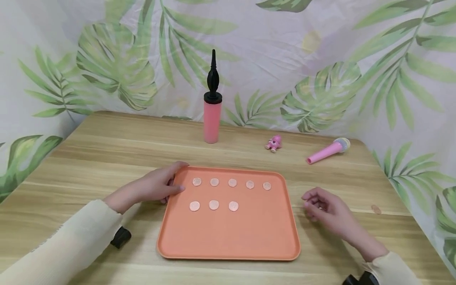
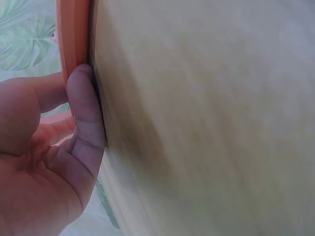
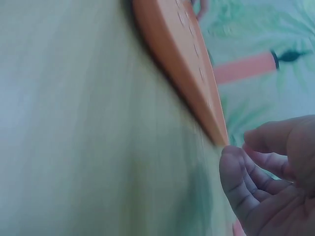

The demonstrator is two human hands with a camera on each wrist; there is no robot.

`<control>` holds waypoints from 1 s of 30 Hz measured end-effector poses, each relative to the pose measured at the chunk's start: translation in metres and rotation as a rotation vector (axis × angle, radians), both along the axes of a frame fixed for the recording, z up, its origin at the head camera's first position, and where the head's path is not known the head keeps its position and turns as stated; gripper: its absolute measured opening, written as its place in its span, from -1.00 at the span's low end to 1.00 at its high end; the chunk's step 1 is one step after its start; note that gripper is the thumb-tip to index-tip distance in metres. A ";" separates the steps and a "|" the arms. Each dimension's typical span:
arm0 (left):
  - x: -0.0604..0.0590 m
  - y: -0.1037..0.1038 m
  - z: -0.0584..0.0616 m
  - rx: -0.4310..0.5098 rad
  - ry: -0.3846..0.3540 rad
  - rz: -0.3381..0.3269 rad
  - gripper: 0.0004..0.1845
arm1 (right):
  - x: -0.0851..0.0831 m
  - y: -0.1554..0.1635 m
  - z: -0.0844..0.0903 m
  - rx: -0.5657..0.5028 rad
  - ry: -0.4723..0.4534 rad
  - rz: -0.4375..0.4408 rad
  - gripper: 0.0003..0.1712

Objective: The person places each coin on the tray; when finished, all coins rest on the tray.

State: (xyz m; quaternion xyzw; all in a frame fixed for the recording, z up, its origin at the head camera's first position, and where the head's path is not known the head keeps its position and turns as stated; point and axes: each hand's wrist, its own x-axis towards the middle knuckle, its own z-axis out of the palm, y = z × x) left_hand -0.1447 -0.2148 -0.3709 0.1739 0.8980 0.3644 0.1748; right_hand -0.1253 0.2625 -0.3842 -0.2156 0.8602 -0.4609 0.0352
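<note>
Left hand (image 1: 153, 188) rests at the upper left corner of the orange tray (image 1: 228, 233), fingers laid over the rim and thumb against the edge; the left wrist view shows the thumb (image 2: 83, 113) pressed flat on the tray's side wall. Right hand (image 1: 325, 208) hovers just beside the tray's right edge, not touching it, with fingers loosely curled toward the thumb; whether they pinch anything cannot be determined.

On the tray, eight coins lie flat in two rows: five along the far row (image 1: 232, 183) and three in the near row (image 1: 213, 205), all in the far half of the tray. One further coin (image 1: 376, 209) lies on the wooden table (image 1: 107, 150), well to the right of the tray, beyond the right hand.

Behind the tray stands a pink hand pump (image 1: 212, 107), upright. To the tray's far right lie a small pink toy figure (image 1: 273, 143) and a pink toy microphone (image 1: 328, 150).
</note>
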 end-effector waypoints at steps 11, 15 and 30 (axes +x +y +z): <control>-0.001 -0.002 -0.002 0.005 -0.006 -0.001 -0.28 | 0.010 0.078 -0.005 0.098 0.066 -0.266 -0.86; -0.002 -0.002 -0.002 -0.004 -0.007 0.003 -0.28 | 0.013 0.099 -0.001 0.222 0.016 -0.355 -0.80; -0.001 0.001 0.001 -0.007 -0.038 0.012 -0.30 | 0.001 0.164 0.005 0.502 -0.113 -0.463 -0.39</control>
